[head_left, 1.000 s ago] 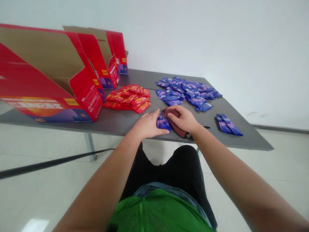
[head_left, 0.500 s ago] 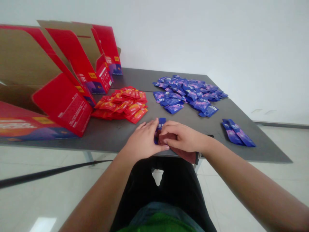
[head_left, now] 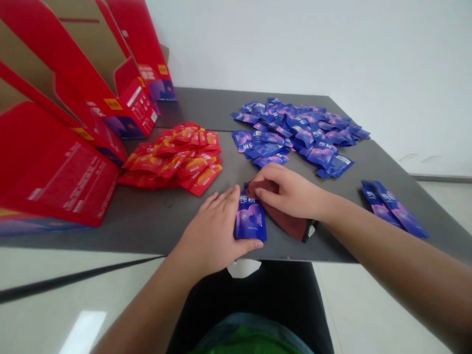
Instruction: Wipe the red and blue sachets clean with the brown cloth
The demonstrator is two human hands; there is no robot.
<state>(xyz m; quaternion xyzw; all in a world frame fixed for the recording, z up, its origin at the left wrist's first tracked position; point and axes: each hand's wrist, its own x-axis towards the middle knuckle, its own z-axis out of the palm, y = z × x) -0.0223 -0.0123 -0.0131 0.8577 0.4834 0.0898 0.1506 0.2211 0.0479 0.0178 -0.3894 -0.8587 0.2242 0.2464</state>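
My left hand [head_left: 212, 230] lies on the grey table [head_left: 155, 221] near its front edge and grips a blue sachet [head_left: 251, 219] between thumb and fingers. My right hand [head_left: 291, 191] rests beside it, fingers pressed on a dark red cloth [head_left: 285, 221] that lies flat on the table and touches the sachet's right side. Both hands sit just in front of the two piles of sachets.
A pile of red sachets [head_left: 177, 156] lies left of centre and a spread of several blue sachets [head_left: 298, 132] at the back right. Two long blue packets [head_left: 393, 209] lie at the right. Open red cardboard boxes [head_left: 62, 128] stand along the left side.
The view has dropped closer to the table. The blue sachet, upright between my hands half a second ago, now lies flat under my left thumb, and my right hand has shifted onto the cloth.
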